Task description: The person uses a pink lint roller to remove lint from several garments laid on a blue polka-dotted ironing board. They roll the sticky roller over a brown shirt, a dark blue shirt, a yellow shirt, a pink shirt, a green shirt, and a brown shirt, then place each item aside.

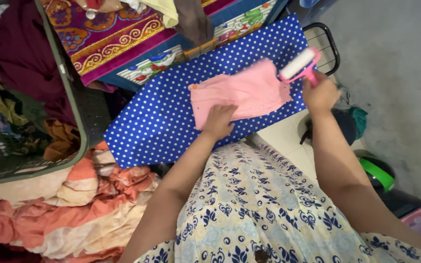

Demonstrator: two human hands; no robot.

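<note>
One pink garment [242, 92] lies on the dotted ironing board [171, 122]; left hand [219, 122] pins it flat, right hand [320, 92] grips a lint roller [299, 64] at its far edge, so rolling looks barely begun.

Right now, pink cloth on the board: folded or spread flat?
Spread flat. The pink cloth lies open on the dotted ironing board, left hand pressing its near edge; whether it is doubled over, cannot tell.

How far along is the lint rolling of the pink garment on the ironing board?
Done: the pink garment lies spread flat on the blue dotted ironing board. In hand: the left hand presses its near edge while the right hand holds the pink lint roller at its far right edge. Left: how much cloth has been rolled cannot be told; more clothes fill the green basket.
</note>
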